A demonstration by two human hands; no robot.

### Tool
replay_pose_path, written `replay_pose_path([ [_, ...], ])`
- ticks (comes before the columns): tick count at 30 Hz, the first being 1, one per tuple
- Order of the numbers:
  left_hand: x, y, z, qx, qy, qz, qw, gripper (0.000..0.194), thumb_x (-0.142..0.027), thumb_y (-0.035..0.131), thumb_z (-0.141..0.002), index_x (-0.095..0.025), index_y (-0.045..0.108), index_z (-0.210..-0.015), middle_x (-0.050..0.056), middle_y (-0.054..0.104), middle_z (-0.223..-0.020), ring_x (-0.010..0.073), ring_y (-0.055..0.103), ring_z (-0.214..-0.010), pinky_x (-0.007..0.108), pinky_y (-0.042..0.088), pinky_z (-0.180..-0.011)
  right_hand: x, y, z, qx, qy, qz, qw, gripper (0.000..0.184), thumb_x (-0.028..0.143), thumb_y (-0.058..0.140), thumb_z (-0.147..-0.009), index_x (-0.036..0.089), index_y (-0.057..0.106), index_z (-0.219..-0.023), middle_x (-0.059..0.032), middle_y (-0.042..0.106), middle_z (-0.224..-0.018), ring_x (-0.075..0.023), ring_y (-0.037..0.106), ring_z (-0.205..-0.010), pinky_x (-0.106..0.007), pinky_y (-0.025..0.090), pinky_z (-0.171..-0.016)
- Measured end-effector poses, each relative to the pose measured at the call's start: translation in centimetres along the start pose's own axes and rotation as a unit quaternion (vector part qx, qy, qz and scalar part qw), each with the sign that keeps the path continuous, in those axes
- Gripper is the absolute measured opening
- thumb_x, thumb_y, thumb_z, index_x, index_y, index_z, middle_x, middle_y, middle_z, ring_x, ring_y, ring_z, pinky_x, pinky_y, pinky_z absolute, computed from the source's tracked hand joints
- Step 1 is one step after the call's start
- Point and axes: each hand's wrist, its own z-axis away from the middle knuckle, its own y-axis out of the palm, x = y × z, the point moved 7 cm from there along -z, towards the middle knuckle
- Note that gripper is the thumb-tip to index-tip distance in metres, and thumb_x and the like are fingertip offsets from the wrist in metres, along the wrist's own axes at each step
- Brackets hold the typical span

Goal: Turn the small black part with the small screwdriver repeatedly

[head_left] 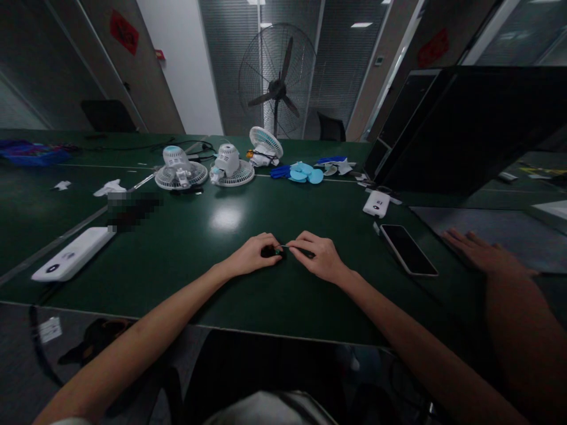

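My left hand rests on the green table with thumb and fingers curled together in a pinch. Between its fingertips is a small dark piece with a green spot, too small to name. Facing it, my right hand pinches a thin metal-tipped tool. The tip reaches to the small piece at my left fingertips; whether they touch I cannot tell. Most of the tool is hidden by my right fingers, with a dark part showing under them.
Small white fans stand or lie at the back, beside blue fan blades. A phone and a white device lie to the right, near another person's hand and a large black monitor. A long white device lies left.
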Motion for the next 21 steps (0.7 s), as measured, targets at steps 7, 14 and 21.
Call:
replay_pose_path([
  [7, -0.6, -0.2, 0.0, 0.003, 0.004, -0.004, 1.000, 0.021, -0.034, 0.065, -0.093, -0.019, 0.070, -0.108, 0.008, 0.065, -0.108, 0.0215, 0.060, -0.100, 0.036, 0.048, -0.089, -0.2, 0.3, 0.4, 0.017, -0.005, 0.021, 1.000, 0.023, 0.032, 0.058, -0.102, 0.026, 0.075, -0.115, -0.0056, 0.070, -0.102, -0.0174, 0.065, -0.080, -0.031, 0.051, -0.072],
  [14, -0.5, -0.2, 0.1, 0.003, 0.006, -0.009, 1.000, 0.020, -0.033, 0.065, -0.093, -0.019, 0.068, -0.108, 0.007, 0.064, -0.108, 0.0202, 0.060, -0.097, 0.033, 0.048, -0.086, 0.7, 0.9, 0.1, 0.043, -0.026, 0.054, 0.997, 0.024, 0.032, 0.056, -0.103, 0.024, 0.074, -0.117, -0.0062, 0.070, -0.104, -0.0173, 0.064, -0.079, -0.030, 0.048, -0.068],
  [21, -0.3, -0.2, 0.0, 0.003, 0.007, -0.008, 1.000, 0.020, -0.034, 0.065, -0.094, -0.019, 0.067, -0.107, 0.007, 0.063, -0.105, 0.0202, 0.060, -0.097, 0.033, 0.048, -0.085, 0.9, 0.9, -0.1, 0.030, -0.030, 0.032, 0.999, 0.026, 0.033, 0.056, -0.104, 0.025, 0.073, -0.121, -0.0062, 0.069, -0.106, -0.0172, 0.065, -0.080, -0.030, 0.049, -0.068],
])
